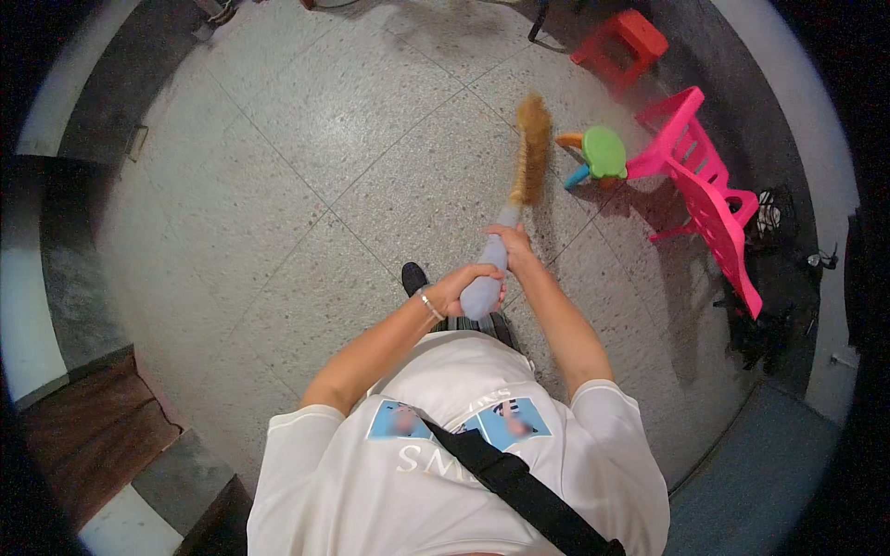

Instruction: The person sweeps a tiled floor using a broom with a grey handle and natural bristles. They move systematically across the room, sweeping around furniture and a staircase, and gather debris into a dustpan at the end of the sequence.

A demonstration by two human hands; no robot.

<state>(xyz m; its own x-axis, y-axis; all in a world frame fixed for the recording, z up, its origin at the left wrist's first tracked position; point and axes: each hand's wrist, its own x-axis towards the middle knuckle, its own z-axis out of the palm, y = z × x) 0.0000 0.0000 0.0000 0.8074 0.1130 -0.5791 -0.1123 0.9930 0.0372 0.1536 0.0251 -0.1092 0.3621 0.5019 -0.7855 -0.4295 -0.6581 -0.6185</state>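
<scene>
In front of my body I hold a grass broom (pixel 530 153) with a thick pale grey handle (pixel 480 295). Its tan bristle head points away from me over the speckled floor, near a small stool. My left hand (pixel 461 286) is wrapped round the handle close to its wide near end. Farther up, just below the bristles, my right hand (pixel 513 245) grips the narrower part. Whether the bristle tips touch the floor, I cannot tell.
Right of the broom stands a small stool (pixel 603 152) with a green seat and coloured legs. A pink plastic chair (pixel 691 167) is beside it, a red stool (pixel 632 44) behind. Dark items (pixel 756 338) lie by the right wall. Brown cloth (pixel 102 445) shows at lower left.
</scene>
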